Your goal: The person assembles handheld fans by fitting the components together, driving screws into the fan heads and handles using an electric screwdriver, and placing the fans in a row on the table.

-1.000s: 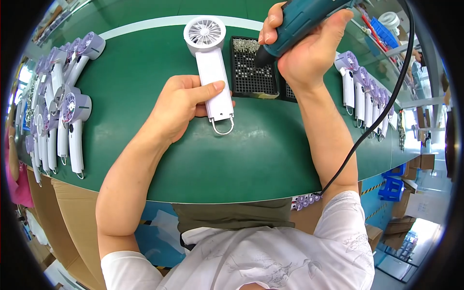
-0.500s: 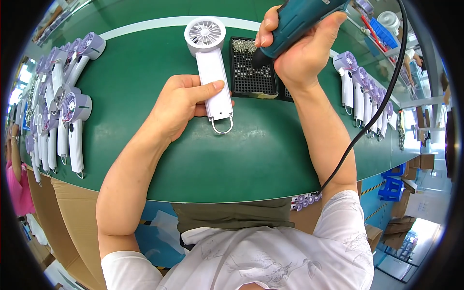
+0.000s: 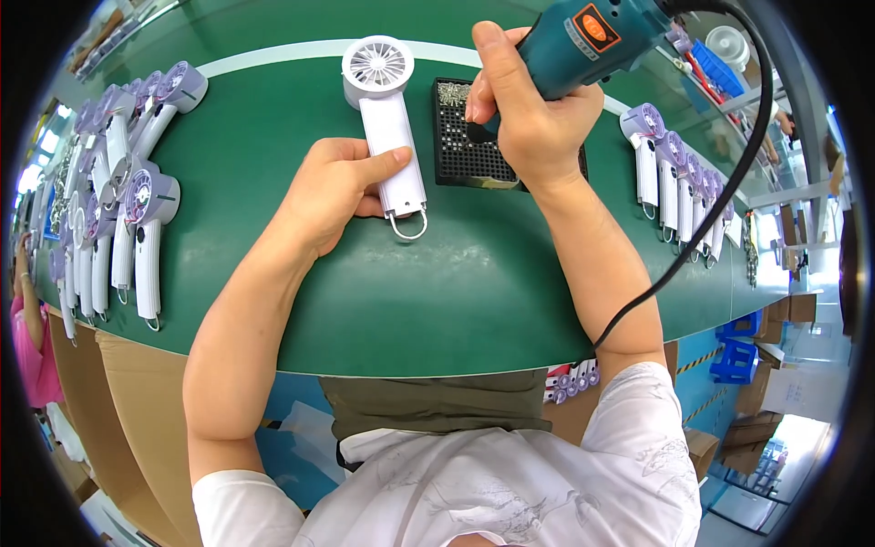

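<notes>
- My left hand (image 3: 339, 187) presses its fingers around the handle of the white plastic handheld fan (image 3: 390, 137), lying flat on the green table (image 3: 410, 292); a loose hold could let it skid.
- My right hand (image 3: 533, 118), clenched on the teal corded electric screwdriver (image 3: 597, 36), hovers over the black screw tray (image 3: 465, 137) (tip hidden); a jab might scatter screws.

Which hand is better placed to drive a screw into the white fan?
Right, probably. The right hand grips the teal electric screwdriver, tip over the black screw tray; the left hand is pinning the white handheld fan.
</notes>
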The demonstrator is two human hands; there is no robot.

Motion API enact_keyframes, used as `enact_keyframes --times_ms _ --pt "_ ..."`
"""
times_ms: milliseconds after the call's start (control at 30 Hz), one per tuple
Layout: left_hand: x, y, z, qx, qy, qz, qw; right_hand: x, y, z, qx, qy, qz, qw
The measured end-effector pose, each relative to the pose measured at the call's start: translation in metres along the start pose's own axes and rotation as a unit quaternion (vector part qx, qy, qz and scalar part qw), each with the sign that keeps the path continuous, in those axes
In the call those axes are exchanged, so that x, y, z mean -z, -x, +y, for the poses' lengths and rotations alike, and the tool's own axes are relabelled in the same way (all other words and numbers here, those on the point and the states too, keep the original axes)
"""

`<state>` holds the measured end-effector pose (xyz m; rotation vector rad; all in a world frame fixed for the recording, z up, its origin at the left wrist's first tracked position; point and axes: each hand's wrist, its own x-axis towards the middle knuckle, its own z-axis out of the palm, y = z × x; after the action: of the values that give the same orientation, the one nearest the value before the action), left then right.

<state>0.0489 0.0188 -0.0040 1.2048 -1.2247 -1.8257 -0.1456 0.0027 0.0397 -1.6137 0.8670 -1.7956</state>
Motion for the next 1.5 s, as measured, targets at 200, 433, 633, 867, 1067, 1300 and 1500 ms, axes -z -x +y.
enact_keyframes --times_ms 200,433,633,867,1067,1300,1500 --pt "0.000 -0.003 -0.003 -0.004 0.007 0.001 1.000 0.007 -0.003 -0.003 -0.017 -0.035 0.025 0.999" --pt "-0.002 -0.002 -0.002 0.002 0.013 0.014 1.000 0.020 -0.004 -0.030 -0.023 -0.210 -0.073 0.975" --pt "-0.002 -0.005 -0.002 -0.001 0.027 0.014 1.000 0.009 0.011 -0.039 -0.017 -0.224 -0.171 0.959" --pt "-0.004 -0.003 -0.002 -0.002 0.023 0.025 0.999 0.001 0.018 -0.036 -0.003 -0.189 -0.175 0.966" --pt "-0.001 -0.004 -0.002 -0.003 0.019 0.012 1.000 -0.010 0.020 -0.045 -0.032 -0.233 -0.119 0.965" --pt "-0.003 -0.002 -0.001 -0.002 0.026 0.016 1.000 -0.005 0.022 -0.034 -0.031 -0.208 -0.155 0.965" --pt "-0.002 -0.004 -0.003 -0.003 0.024 0.013 1.000 -0.008 0.024 -0.038 -0.023 -0.189 -0.168 0.967"
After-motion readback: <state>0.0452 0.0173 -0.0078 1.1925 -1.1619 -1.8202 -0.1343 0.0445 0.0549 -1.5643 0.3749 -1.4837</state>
